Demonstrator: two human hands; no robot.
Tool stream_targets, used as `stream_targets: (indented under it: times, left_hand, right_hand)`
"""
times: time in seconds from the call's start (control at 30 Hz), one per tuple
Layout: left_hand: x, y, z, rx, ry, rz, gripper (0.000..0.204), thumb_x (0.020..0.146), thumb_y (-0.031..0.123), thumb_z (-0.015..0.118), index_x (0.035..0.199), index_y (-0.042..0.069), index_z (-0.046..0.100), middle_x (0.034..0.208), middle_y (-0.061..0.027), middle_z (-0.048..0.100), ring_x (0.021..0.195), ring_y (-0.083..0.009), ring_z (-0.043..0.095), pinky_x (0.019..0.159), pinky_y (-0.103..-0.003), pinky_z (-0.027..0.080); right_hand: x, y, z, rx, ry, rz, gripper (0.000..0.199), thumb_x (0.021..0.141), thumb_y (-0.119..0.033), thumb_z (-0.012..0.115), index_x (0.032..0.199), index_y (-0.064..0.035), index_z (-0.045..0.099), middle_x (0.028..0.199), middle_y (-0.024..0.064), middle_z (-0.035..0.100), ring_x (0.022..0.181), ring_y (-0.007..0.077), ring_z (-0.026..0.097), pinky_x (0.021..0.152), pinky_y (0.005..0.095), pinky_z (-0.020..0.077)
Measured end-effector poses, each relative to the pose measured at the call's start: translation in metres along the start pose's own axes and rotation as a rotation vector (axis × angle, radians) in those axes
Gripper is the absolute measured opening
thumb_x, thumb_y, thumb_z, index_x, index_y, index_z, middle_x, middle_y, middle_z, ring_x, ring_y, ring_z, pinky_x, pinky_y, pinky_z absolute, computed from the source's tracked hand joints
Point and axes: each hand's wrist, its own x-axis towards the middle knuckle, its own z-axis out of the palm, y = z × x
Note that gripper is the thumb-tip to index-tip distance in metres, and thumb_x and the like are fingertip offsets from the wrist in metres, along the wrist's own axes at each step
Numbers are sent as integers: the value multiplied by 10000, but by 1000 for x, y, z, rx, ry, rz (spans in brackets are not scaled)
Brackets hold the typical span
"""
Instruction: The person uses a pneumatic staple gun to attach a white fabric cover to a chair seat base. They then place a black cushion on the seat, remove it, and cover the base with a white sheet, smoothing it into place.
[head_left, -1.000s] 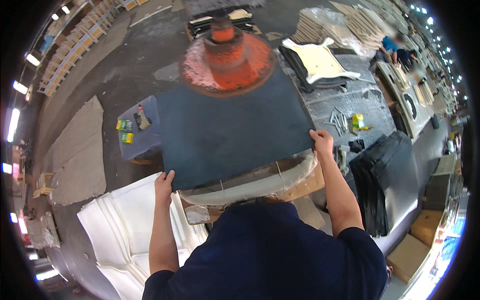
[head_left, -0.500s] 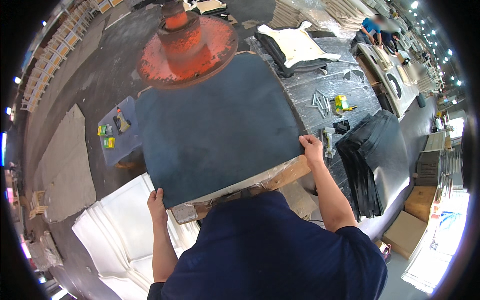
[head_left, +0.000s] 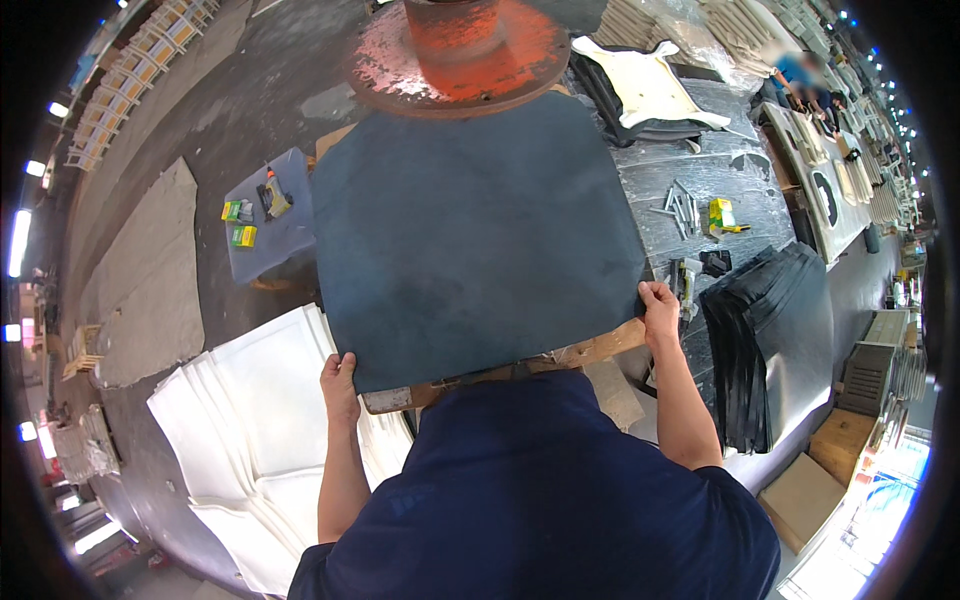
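Note:
A dark blue-grey sheet, perhaps leather or vinyl (head_left: 480, 240), lies spread over a wooden stand (head_left: 606, 345). My left hand (head_left: 342, 390) is closed on its near left corner, thumb on top. At the near right corner, my right hand (head_left: 659, 315) pinches the same sheet between thumb and fingers. The stand's wooden edge shows below the sheet, close to my body. Over the sheet's far edge hangs a worn red round metal plate (head_left: 465, 65); whether it touches the sheet I cannot tell.
To the left are a small side table (head_left: 270, 235) with a yellow-grey tool (head_left: 273, 195) and small boxes, and stacked white sheets (head_left: 235, 400). A plastic-covered table (head_left: 650, 190) at right bears metal strips, a tool, black sheets (head_left: 775, 340) and a cream-and-black cushion (head_left: 645, 85). People work beyond.
The view has shifted, so most things sit further right and higher. The sheet has come slightly toward me, covering more of the stand's near edge. Both hands keep their hold on its corners.

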Motion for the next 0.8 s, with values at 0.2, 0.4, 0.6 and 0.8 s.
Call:
stream_targets:
  times: [0.2,0.4,0.6,0.8]
  left_hand:
    - [2,-4,-1,-6,5,24,232,1045,243,856,1006,85,690,943,27,718,851,-76,606,819,-243,513]
    - [2,-7,0,2,-11,34,231,1048,241,853,1016,76,695,960,28,719,865,-74,607,833,-245,511]
    - [-3,-5,2,-27,-10,42,241,1057,250,843,1022,61,697,959,30,719,863,-67,603,827,-246,506]
    - [-4,23,0,477,162,123,304,1028,239,864,1183,37,698,1079,-55,730,965,-144,649,877,-305,531]
  right_hand:
    - [-4,3,-2,7,12,12,114,1097,-160,762,1052,-55,754,912,-17,719,803,98,660,682,300,572]
    - [-4,5,-3,12,19,-37,101,1081,-135,775,1050,-39,763,920,-15,717,828,99,642,752,293,548]
    - [-6,3,1,61,-7,-24,114,1084,-143,779,1042,-39,758,943,-4,736,836,107,663,774,295,567]
    - [-12,-11,0,38,42,-8,136,1043,-148,822,1104,-35,777,954,9,734,871,129,668,796,301,546]
